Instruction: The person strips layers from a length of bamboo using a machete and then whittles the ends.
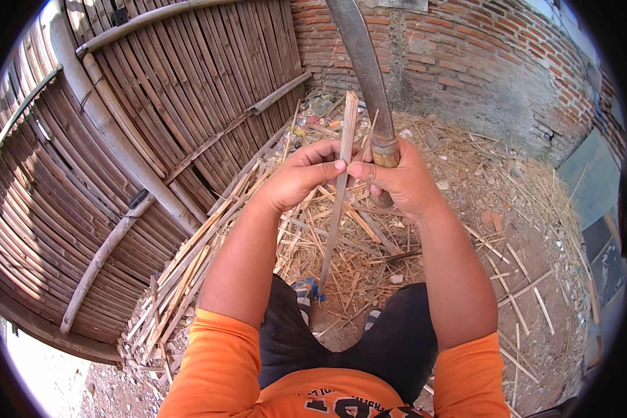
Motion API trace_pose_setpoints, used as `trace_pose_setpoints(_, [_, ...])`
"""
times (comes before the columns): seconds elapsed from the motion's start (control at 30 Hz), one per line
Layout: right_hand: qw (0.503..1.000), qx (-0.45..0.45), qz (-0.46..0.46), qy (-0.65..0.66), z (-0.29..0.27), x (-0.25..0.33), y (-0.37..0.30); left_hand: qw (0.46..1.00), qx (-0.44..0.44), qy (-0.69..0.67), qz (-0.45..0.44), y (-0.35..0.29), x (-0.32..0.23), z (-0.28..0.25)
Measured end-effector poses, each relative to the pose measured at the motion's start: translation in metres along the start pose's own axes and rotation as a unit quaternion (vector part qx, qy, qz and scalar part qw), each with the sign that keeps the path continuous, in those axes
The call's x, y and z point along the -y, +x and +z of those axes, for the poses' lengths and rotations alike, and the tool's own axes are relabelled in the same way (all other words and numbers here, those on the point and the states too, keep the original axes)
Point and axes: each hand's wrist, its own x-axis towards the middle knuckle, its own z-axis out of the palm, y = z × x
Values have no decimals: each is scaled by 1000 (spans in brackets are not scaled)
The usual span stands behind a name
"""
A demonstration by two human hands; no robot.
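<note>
My left hand [301, 178] pinches a long, split bamboo strip [349, 124] between thumb and fingers. The strip stands nearly upright, its paler split end on top and its lower end between my knees. Wrapped round the wooden handle of a machete [369, 70] is my right hand [412, 182]; the dark curved blade points up and away. My right thumb presses on the strip too, close beside the left thumb. A thin sliver [374, 125] sticks up between strip and blade. Part of the right fingers is hidden behind the handle.
Bamboo shavings [303, 244] litter the ground before my feet. Long split strips [188, 279] lie along the bamboo wall [223, 83] at left. More thin strips [515, 292] lie scattered at right. A brick wall [460, 63] closes the far side; grey panels [589, 174] lean at right.
</note>
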Motion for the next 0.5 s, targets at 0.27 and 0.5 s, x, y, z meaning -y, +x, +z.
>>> trace_pose_setpoints(0.27, [997,-59,-13,-42,-13,1,-1,981,-134,125,67,0,10,13])
trace_pose_setpoints(0.5, [988,-104,55,-96,-14,14,-23,966,-202,149,66,1,12,19])
